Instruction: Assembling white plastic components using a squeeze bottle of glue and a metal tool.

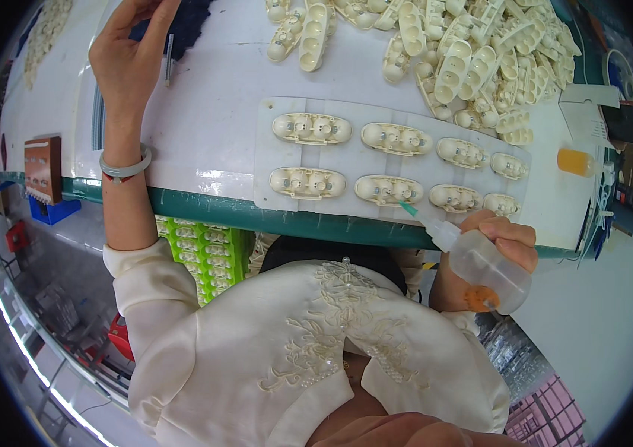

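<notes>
My right hand (506,237) is wrapped round a clear squeeze bottle (486,270) with a little orange liquid inside. The bottle is tilted, and its green nozzle tip (408,208) sits at the lower edge of a cream plastic case (389,189) in the near row. That case is one of several in two rows on a white tray (264,153). Far off to the left, my left hand (129,56) reaches over a dark blue pile (191,30), thumb and fingers drawn together; the frame's top edge cuts off the fingertips, so what they hold is hidden.
Loose cream cases (473,52) are heaped at the far right. An orange-filled container (576,162) stands near the table's right side. At the left edge is a brown wooden block (42,170) above a blue bin (54,210). Below the table, a green rack (205,257) holds more cases.
</notes>
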`<state>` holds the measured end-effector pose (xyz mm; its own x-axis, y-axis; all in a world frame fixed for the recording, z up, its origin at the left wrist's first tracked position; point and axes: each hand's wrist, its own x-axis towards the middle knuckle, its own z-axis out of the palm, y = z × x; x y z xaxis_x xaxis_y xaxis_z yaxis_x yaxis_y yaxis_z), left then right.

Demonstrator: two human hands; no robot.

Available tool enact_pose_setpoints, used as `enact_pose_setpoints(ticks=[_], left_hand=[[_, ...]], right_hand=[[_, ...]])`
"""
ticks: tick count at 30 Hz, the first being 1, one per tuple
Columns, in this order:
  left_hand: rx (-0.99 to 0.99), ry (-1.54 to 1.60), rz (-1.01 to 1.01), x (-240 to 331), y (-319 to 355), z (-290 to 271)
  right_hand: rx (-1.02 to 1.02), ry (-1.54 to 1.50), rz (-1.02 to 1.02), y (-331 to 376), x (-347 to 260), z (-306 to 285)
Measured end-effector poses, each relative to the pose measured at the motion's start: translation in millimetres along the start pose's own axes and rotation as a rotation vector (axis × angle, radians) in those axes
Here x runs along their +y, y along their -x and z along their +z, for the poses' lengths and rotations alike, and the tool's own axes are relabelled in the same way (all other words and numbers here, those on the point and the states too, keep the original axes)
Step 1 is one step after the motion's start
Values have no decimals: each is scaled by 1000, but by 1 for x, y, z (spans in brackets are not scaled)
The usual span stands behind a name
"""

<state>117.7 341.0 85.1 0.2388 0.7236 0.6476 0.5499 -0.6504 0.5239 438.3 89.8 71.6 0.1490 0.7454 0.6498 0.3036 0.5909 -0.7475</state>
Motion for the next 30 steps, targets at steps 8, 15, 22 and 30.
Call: enact_pose_setpoints(ticks=[8, 15, 22, 30], left_hand=[[29, 60, -47, -1, -2, 6], [31, 76, -123, 0, -3, 8], [71, 99, -204, 6, -1, 6], [34, -9, -201, 4, -3, 7]], right_hand=[[190, 66, 10, -1, -3, -10], [-86, -49, 48, 5, 3, -33], [375, 96, -100, 1, 16, -40], [385, 156, -3, 2, 3, -32]])
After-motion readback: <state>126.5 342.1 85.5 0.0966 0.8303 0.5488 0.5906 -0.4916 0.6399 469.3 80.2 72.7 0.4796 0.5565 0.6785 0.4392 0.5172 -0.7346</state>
